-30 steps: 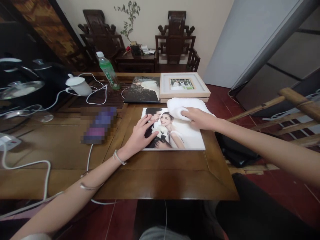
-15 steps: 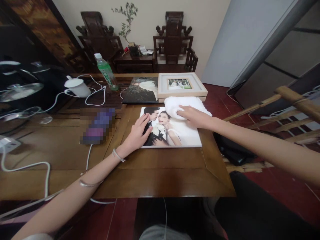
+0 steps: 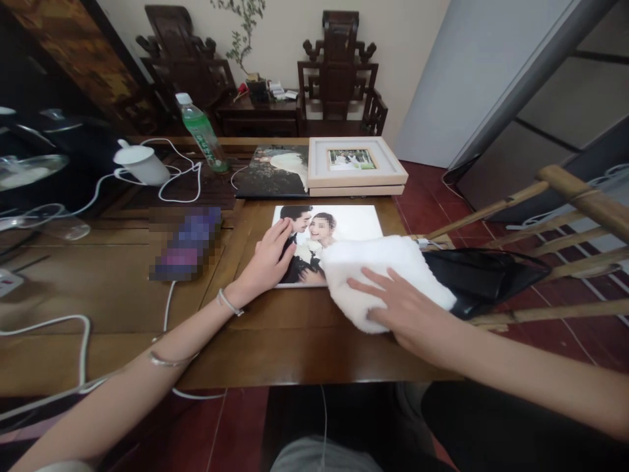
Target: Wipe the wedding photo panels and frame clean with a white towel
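A wedding photo panel (image 3: 344, 226) lies flat on the wooden table, showing a couple's portrait. On its left edge rests my left hand (image 3: 273, 255), fingers stretched out and flat, holding nothing. My right hand (image 3: 393, 305) presses on a folded white towel (image 3: 373, 262), with its fingers spread over the cloth and the thumb at its near side. The towel covers the panel's lower right corner and reaches past it over the table's right edge.
Behind the panel are a dark photo album (image 3: 275, 174) and a light wooden picture frame (image 3: 317, 174). To the left stand a green bottle (image 3: 204, 137), a lidded white cup (image 3: 145, 165) and a blurred phone (image 3: 187, 246) with a cable. A bamboo chair (image 3: 580, 196) holds a black bag (image 3: 472, 275).
My right hand has drawn the towel from the panel's upper right down towards me, past its lower right corner. My left hand stays on the left edge. The view has shifted slightly.
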{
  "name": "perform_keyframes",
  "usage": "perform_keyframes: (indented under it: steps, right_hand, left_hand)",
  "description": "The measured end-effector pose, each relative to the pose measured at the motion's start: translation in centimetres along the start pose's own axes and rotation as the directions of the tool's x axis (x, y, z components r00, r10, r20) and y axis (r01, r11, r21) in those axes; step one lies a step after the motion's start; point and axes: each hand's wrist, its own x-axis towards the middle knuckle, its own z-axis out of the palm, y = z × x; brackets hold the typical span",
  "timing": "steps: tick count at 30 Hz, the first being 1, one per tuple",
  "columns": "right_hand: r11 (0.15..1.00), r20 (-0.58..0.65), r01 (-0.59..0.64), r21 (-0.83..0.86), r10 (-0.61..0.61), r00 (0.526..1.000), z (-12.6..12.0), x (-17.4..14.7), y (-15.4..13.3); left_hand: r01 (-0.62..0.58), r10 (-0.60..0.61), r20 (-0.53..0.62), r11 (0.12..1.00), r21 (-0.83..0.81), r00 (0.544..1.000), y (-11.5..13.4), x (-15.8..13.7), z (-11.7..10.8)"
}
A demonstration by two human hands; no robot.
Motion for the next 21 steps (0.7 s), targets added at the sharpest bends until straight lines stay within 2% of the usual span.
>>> perform_keyframes:
  steps: [3,5,7,10,12,17,21]
  right_hand:
    - [1.000,0.007,0.010,0.010,-0.011,1.000,-1.2,2.2,3.6]
    - [1.000,-0.024,-0.016,-0.010,0.015,1.000,-2.0,4.2,6.5]
    - [0.999,0.004,-0.039,-0.031,0.039,0.999,-2.7,6.3,9.0]
    - [0.995,0.069,-0.081,-0.061,0.085,0.994,-3.9,8.9,11.8]
    - [0.987,0.071,-0.129,-0.093,0.136,0.988,-4.5,10.0,13.0]
    - [0.976,0.038,-0.196,-0.097,0.200,0.979,-4.3,10.0,13.1]
    - [0.985,-0.022,-0.156,-0.076,0.155,0.988,-2.3,6.4,9.7]
  left_hand:
    - [-0.016,0.016,0.005,1.000,0.002,1.000,-0.1,0.0,0.0]
    - [-0.023,0.023,0.008,1.000,0.005,1.000,-0.2,0.1,-0.1]
    - [-0.025,0.025,0.011,1.000,0.009,1.000,-0.2,0.1,-0.1]
    - [-0.027,0.027,0.016,1.000,0.008,1.000,-0.3,0.1,-0.2]
    - [-0.029,0.029,0.012,1.000,-0.001,1.000,-0.4,0.1,-0.2]
    - [-0.026,0.026,-0.002,0.999,-0.021,1.000,-0.4,0.1,-0.2]
    - [-0.023,0.023,0.000,0.999,-0.023,1.000,-0.3,0.1,-0.2]
